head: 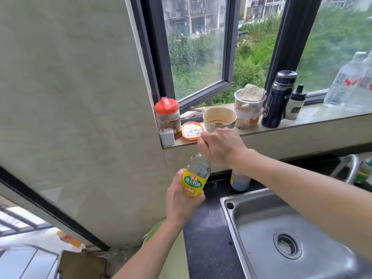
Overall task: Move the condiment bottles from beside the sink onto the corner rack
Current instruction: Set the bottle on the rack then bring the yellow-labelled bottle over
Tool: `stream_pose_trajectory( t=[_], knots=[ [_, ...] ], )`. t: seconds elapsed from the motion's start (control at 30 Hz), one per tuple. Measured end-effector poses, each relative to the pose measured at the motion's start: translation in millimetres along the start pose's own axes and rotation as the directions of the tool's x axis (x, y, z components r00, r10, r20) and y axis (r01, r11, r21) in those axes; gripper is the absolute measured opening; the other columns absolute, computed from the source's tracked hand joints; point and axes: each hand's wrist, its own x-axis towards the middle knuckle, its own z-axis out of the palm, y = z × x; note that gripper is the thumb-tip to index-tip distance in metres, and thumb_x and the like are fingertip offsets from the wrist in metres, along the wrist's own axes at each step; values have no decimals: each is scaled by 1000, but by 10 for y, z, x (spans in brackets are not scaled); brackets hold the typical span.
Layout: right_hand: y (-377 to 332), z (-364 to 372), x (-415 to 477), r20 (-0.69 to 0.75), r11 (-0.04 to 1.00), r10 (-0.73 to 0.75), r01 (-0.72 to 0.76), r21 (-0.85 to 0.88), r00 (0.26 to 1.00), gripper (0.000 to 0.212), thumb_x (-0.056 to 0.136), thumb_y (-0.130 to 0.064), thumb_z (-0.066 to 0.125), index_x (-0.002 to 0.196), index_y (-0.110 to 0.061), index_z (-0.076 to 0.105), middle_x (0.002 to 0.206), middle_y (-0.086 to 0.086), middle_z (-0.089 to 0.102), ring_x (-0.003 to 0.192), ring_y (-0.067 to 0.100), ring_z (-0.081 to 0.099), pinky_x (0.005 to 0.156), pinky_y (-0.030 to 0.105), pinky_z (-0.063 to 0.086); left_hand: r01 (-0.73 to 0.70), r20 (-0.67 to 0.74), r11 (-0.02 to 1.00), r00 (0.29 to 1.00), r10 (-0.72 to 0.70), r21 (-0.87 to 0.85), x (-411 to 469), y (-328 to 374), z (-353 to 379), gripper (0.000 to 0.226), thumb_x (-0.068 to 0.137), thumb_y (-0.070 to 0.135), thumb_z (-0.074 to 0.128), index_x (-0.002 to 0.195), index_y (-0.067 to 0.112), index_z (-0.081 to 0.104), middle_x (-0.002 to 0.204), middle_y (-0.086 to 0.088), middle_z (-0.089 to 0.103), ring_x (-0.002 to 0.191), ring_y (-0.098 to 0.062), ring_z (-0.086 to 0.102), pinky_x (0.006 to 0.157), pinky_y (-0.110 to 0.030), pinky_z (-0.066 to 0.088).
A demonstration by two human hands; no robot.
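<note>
Condiment bottle of clear plastic with a yellow-and-green label (pixel 196 178) is being held upright at the left end of the dark speckled stone countertop (pixel 205 228), apparently lifted just clear of it, beside the stainless-steel sink (pixel 261 214). The person's left hand (pixel 181 200) is wrapping its fingers round the lower, labelled part of the bottle, while the right hand (pixel 219 146) is closing in a fist over the neck, hiding the cap; whether it is tightening the cap or only steadying the bottle cannot be told. A second, smaller bottle with a pale label (pixel 239 181) is standing on the counter against the back wall, just beside the sink's far corner and partly hidden behind the right forearm. On the windowsill above, an orange-lidded clear jar (pixel 168 115), a cream ceramic bowl (pixel 219 118) and a dark blue flask (pixel 278 99) are sitting in a row. No corner rack is showing clearly in view; a bent steel frame (pixel 346 168) at the right edge may be one, but that is uncertain. Judging by this, the task is looking to be at an early stage: one bottle is in hand, none is visibly racked, and at least one is waiting by the sink.
</note>
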Motion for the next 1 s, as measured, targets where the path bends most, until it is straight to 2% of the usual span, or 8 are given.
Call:
stream_pose_trajectory(
  t=[0.1,0.2,0.37,0.47,0.57,0.77,0.87,1.0],
  knots=[
    [-110,-30,112,227,936,344,-315,-154,911,40,96,-34,32,95,-12,65,87,10,55,81,28,50,67,33,39,2,-46,992,999,4,128,5,1,76,61,54,28,68,110,29,46,88,7,62,79,-23,61,68,-41,52],
    [-72,-16,188,371,905,419,-348,-244,829,39,95,-34,34,114,-14,62,109,12,62,97,31,58,74,36,43,-1,-27,983,1000,7,185,-8,-15,98,61,53,31,67,112,26,49,88,7,60,79,-23,59,68,-41,51],
    [60,15,-50,131,999,-14,10,32,991,58,95,-56,27,93,-11,64,84,4,64,68,24,58,56,31,40,66,137,997,989,-61,-38,-36,-12,-7,60,57,21,80,99,42,43,79,12,64,71,-8,60,59,-11,45],
    [201,6,-222,-68,935,-305,312,168,950,43,97,-40,38,87,-8,65,79,4,61,52,17,41,45,28,35,36,278,997,960,-18,-63,-27,22,-96,61,57,20,82,100,43,47,78,12,65,72,-2,61,57,-9,46],
    [251,-12,-294,-140,917,-345,365,159,928,39,97,-26,44,65,-7,57,64,3,52,46,21,38,41,29,33,-6,347,998,938,29,-66,-84,92,-97,60,56,21,83,102,41,50,79,11,66,70,-1,61,61,-13,50],
    [100,-75,-340,8,988,89,-89,127,996,45,97,-26,41,58,-10,54,59,4,50,54,24,46,54,29,33,-7,126,1000,992,5,14,-237,183,130,57,56,23,75,102,41,45,79,8,64,72,-13,61,65,-33,54],
    [57,-138,-314,204,941,321,-336,44,925,36,98,-26,38,76,-9,59,81,10,54,77,30,52,66,33,39,-21,60,990,998,13,136,-256,157,237,61,53,30,70,110,34,46,84,8,61,75,-19,60,68,-42,52],
    [97,-146,-300,331,899,423,-437,-36,843,30,97,-22,39,103,-7,63,109,17,61,95,34,56,73,36,38,-12,-1,965,1000,13,262,-312,158,364,68,53,32,66,118,27,49,88,6,59,81,-23,58,72,-41,48]
  ],
)
